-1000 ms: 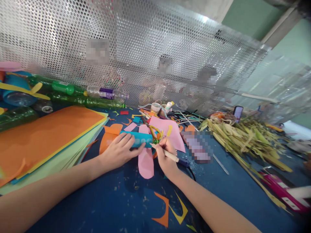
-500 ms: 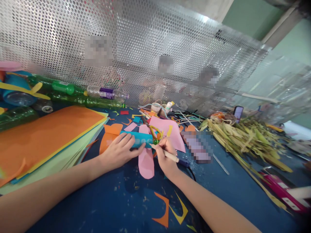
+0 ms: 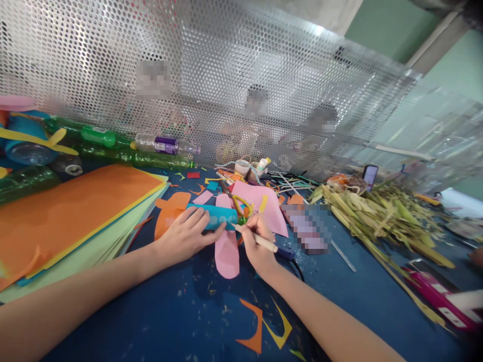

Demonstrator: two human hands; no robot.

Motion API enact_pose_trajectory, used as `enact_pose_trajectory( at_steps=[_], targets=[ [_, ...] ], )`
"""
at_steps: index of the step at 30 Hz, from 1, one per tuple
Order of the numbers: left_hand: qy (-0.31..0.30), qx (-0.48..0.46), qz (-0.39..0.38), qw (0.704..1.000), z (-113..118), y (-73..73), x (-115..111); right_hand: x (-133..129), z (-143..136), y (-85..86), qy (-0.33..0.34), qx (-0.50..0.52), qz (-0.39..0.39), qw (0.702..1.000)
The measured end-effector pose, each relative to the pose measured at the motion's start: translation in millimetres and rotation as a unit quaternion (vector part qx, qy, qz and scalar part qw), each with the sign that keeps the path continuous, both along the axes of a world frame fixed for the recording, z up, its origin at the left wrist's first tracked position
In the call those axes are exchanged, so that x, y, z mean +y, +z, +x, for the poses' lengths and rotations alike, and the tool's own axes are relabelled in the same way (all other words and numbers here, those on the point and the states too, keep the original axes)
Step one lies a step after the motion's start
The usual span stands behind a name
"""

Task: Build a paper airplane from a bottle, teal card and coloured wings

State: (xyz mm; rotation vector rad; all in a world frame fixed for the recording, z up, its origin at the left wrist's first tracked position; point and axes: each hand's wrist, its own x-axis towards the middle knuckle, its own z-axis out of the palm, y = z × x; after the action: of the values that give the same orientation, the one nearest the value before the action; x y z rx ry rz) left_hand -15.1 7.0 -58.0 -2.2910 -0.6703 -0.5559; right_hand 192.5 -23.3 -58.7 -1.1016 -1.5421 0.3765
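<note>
A toy plane lies on the table, its bottle body wrapped in blue paper [image 3: 217, 213]. Pale marks run along the blue side. One pink paper wing [image 3: 227, 256] points toward me, and orange paper [image 3: 164, 221] forms the tail end at the left. My left hand [image 3: 192, 229] is closed over the body, thumb along its near side, holding it down. In my right hand [image 3: 258, 239] is a white marker pen [image 3: 266, 243], gripped like a pencil, its tip at the blue paper near the green bottle neck [image 3: 242, 220].
Coloured paper sheets [image 3: 94, 201] are stacked at the left, with plastic bottles [image 3: 166, 145] behind. A perforated metal screen [image 3: 211, 65] stands across the back; people are beyond it. Pink paper [image 3: 269, 211], a phone [image 3: 307, 229], dried husks [image 3: 381, 216] and a pink power strip [image 3: 441, 296] lie rightward.
Both hands stay nearly in place, the pen tip still at the blue paper. The pale marks look a little clearer near the pen. The orange tail flap appears to sit slightly differently.
</note>
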Motion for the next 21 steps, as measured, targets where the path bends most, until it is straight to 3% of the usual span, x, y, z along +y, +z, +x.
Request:
enact_pose_trajectory(
  at_steps=[21],
  targets=[
    [-0.001, 0.001, 0.001, 1.000, 0.0, 0.1, 0.0, 2.0, 2.0, -4.5, 0.004, 0.022, -0.004, 1.000]
  ],
)
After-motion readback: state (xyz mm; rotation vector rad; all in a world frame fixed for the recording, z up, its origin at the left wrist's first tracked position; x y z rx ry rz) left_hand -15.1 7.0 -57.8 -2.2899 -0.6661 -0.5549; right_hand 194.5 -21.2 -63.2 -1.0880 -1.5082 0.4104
